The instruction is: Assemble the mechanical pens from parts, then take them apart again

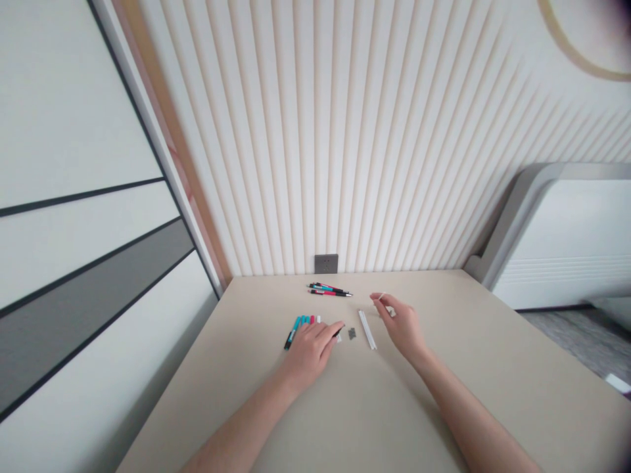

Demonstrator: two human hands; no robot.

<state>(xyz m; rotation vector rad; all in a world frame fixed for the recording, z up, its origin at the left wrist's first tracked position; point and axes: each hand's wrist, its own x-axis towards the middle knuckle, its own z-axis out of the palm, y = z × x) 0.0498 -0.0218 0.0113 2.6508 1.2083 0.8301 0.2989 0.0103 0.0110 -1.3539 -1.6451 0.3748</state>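
Note:
My left hand (310,351) lies palm down on the beige table (345,420), its fingers over a row of teal and pink markers (300,322). A small dark item (338,332) shows at its fingertips, partly hidden. My right hand (401,325) hangs above the table, with thumb and forefinger pinching a thin white piece (380,297). Between the hands lie a small grey metal piece (351,333) and a white plastic strip (367,330). Several slim black pens with red and teal parts (329,290) lie together further back.
A grey wall socket (326,263) sits on the ribbed cream wall behind the table. A large panelled surface (89,243) runs along the left table edge. A white and grey furnishing (557,243) stands beyond the right edge, above a grey floor.

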